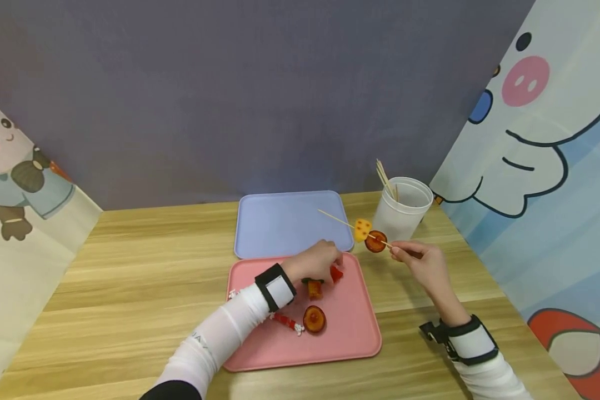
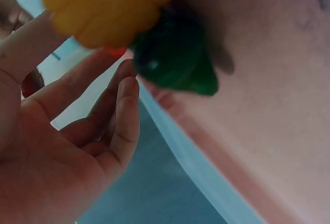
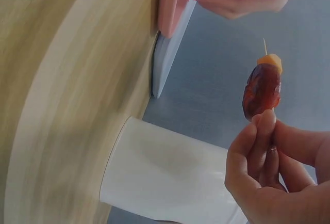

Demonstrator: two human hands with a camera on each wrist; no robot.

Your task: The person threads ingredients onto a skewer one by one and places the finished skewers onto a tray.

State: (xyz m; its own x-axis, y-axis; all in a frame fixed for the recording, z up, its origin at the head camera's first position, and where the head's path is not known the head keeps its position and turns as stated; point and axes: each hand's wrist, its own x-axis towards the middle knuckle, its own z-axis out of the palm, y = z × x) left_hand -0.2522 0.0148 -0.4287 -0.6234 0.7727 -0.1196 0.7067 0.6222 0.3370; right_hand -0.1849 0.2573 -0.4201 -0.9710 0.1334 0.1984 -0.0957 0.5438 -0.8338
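Observation:
My right hand (image 1: 420, 264) pinches the lower end of a thin bamboo skewer (image 1: 337, 218). Threaded on it are a yellow piece with brown spots (image 1: 362, 229) and a glossy brown round piece (image 3: 262, 91). Over the far right part of the pink tray (image 1: 350, 341), my left hand (image 1: 315, 261) has its fingertips around a small red piece (image 1: 336, 274). Just below that hand lie an orange scalloped piece (image 2: 108, 10) and a green piece (image 2: 178, 59). Nearer on the tray are another brown round piece (image 1: 314, 319) and a red stick with white ends (image 1: 286, 320).
Behind the pink tray lies a blue tray (image 1: 285, 222). A white cup (image 1: 400, 214) with several spare skewers (image 1: 384, 176) stands to its right. All rest on a wooden table (image 1: 145, 289) against a grey wall; printed panels flank both sides.

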